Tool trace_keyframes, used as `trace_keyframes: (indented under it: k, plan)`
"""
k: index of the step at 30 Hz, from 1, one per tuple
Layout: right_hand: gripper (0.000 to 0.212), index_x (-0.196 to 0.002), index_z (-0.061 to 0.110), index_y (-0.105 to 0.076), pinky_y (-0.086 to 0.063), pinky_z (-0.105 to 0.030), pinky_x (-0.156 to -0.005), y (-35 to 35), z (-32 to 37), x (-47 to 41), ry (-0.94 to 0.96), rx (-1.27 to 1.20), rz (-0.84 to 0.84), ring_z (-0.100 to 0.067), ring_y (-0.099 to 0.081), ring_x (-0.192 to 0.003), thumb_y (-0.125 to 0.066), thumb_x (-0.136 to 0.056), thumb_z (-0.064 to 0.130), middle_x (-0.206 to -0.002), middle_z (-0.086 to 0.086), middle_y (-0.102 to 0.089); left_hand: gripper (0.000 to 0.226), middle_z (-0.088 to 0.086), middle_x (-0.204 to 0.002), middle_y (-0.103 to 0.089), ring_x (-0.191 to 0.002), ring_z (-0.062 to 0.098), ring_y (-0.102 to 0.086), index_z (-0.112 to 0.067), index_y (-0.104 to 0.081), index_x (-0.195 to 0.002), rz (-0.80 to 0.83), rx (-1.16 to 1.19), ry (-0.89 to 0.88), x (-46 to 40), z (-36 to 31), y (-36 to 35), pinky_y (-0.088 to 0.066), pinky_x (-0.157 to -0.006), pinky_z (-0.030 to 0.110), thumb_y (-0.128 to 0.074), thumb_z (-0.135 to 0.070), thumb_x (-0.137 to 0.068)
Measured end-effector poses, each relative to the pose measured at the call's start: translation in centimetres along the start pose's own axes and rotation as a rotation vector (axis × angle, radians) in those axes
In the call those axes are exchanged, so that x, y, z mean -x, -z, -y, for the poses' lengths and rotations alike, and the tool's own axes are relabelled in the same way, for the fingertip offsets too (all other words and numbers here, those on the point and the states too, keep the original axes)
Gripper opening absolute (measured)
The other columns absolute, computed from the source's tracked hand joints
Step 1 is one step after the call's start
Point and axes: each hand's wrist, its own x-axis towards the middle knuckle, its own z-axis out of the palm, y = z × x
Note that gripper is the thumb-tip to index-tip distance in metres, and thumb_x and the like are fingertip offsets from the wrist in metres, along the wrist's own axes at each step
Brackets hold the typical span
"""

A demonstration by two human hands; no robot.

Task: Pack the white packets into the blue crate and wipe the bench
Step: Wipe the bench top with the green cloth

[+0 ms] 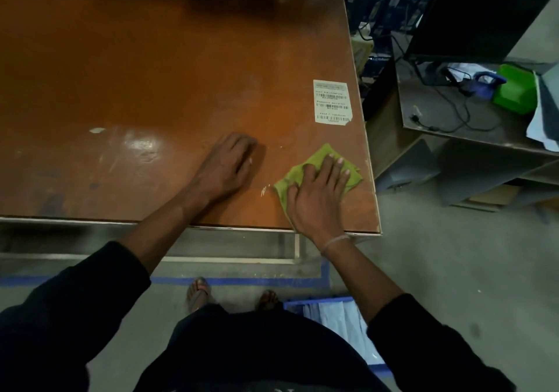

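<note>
My right hand presses flat on a yellow-green cloth near the front right corner of the brown bench. My left hand rests palm down on the bench just left of the cloth, fingers loosely together, holding nothing. On the floor by my right leg stands the blue crate, partly hidden by my right arm, with white packets inside it.
A white barcode label is stuck on the bench near its right edge. To the right stands a lower grey desk with a dark monitor, cables and a green box. Blue tape marks the floor by my feet.
</note>
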Motion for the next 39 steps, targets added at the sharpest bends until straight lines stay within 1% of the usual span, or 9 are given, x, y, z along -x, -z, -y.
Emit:
trace_keyframes:
  k: [2, 7, 13, 17, 22, 26, 31, 36, 39]
  plan:
    - [0.059, -0.131, 0.006, -0.041, -0.008, -0.067, -0.119, 0.6, -2.2, 0.0, 0.025, 0.021, 0.038, -0.052, -0.009, -0.148, -0.029, -0.090, 0.046, -0.156, -0.031, -0.023, 0.044, 0.017, -0.132, -0.055, -0.120, 0.033, -0.051, -0.006, -0.053, -0.136, 0.017, -0.028, 0.042, -0.8, 1.3, 0.9, -0.045, -0.101, 0.045, -0.048, -0.028, -0.099]
    - [0.070, -0.149, 0.007, -0.029, -0.003, -0.059, -0.123, 0.9, -3.4, -1.1, -0.292, -0.218, -0.127, -0.041, -0.004, -0.153, -0.024, -0.097, 0.053, -0.162, -0.023, -0.021, 0.052, 0.020, -0.132, -0.054, -0.121, 0.040, -0.048, -0.007, -0.051, -0.135, 0.025, -0.134, 0.170, -3.8, 5.7, 2.4, -0.045, -0.098, 0.051, -0.038, -0.039, -0.097]
    - [0.070, -0.160, 0.010, -0.014, -0.008, -0.049, -0.126, -0.3, -3.2, 0.4, 0.111, -0.011, -0.047, -0.027, 0.000, -0.156, -0.013, -0.106, 0.054, -0.168, -0.011, -0.009, 0.050, 0.022, -0.130, -0.053, -0.119, 0.039, -0.047, -0.006, -0.056, -0.131, 0.011, -0.214, 0.269, -6.4, 8.5, 2.9, -0.041, -0.097, 0.049, -0.038, -0.041, -0.099]
    - [0.074, -0.158, 0.001, -0.015, -0.011, -0.055, -0.123, -0.2, -4.6, -1.8, -0.196, 0.061, -0.093, -0.034, -0.004, -0.155, -0.016, -0.104, 0.052, -0.166, -0.019, -0.008, 0.042, 0.020, -0.130, -0.052, -0.118, 0.040, -0.046, -0.008, -0.057, -0.126, -0.001, -0.222, 0.305, -6.8, 9.0, 2.7, -0.040, -0.098, 0.051, -0.041, -0.039, -0.102]
    - [0.066, -0.161, 0.014, -0.008, -0.005, -0.050, -0.126, 0.0, -5.3, -3.3, 0.279, 0.034, -0.009, -0.022, 0.008, -0.156, -0.017, -0.107, 0.051, -0.169, -0.006, 0.001, 0.043, 0.019, -0.131, -0.051, -0.119, 0.040, -0.046, -0.008, -0.055, -0.128, 0.007, -0.238, 0.310, -8.0, 9.6, 3.3, -0.040, -0.097, 0.052, -0.043, -0.040, -0.101]
    - [0.070, -0.160, 0.008, -0.012, -0.014, -0.058, -0.121, 0.1, -5.7, -8.3, -0.134, 0.037, -0.088, -0.033, -0.003, -0.155, -0.011, -0.105, 0.051, -0.167, -0.014, -0.006, 0.046, 0.018, -0.130, -0.051, -0.118, 0.039, -0.046, -0.008, -0.056, -0.127, 0.020, -0.274, 0.338, -9.1, 10.3, 3.4, -0.041, -0.096, 0.052, -0.042, -0.043, -0.101]
    - [0.062, -0.161, 0.020, -0.003, -0.004, -0.049, -0.126, -0.4, -3.4, -11.3, 0.468, 0.027, 0.009, -0.021, 0.009, -0.155, -0.014, -0.108, 0.048, -0.169, -0.001, 0.003, 0.048, 0.018, -0.131, -0.051, -0.117, 0.039, -0.047, -0.007, -0.058, -0.127, -0.005, -0.280, 0.347, -9.4, 10.7, 3.0, -0.041, -0.095, 0.051, -0.041, -0.044, -0.101]
    - [0.066, -0.161, 0.015, -0.010, -0.009, -0.060, -0.122, -0.6, -4.1, -18.1, -0.072, 0.051, -0.067, -0.033, -0.004, -0.155, -0.008, -0.104, 0.049, -0.168, -0.009, -0.008, 0.052, 0.019, -0.131, -0.051, -0.116, 0.041, -0.047, -0.005, -0.058, -0.126, -0.025, -0.271, 0.363, -9.5, 10.8, 2.6, -0.041, -0.097, 0.052, -0.040, -0.046, -0.099]
    - [0.065, -0.161, 0.019, -0.005, -0.005, -0.055, -0.124, -0.9, -1.9, -19.2, 0.315, 0.056, -0.022, -0.029, 0.001, -0.156, -0.008, -0.105, 0.052, -0.169, -0.005, -0.002, 0.052, 0.018, -0.133, -0.050, -0.119, 0.040, -0.046, -0.006, -0.057, -0.128, -0.024, -0.269, 0.356, -9.5, 10.9, 2.6, -0.041, -0.098, 0.053, -0.039, -0.046, -0.100]
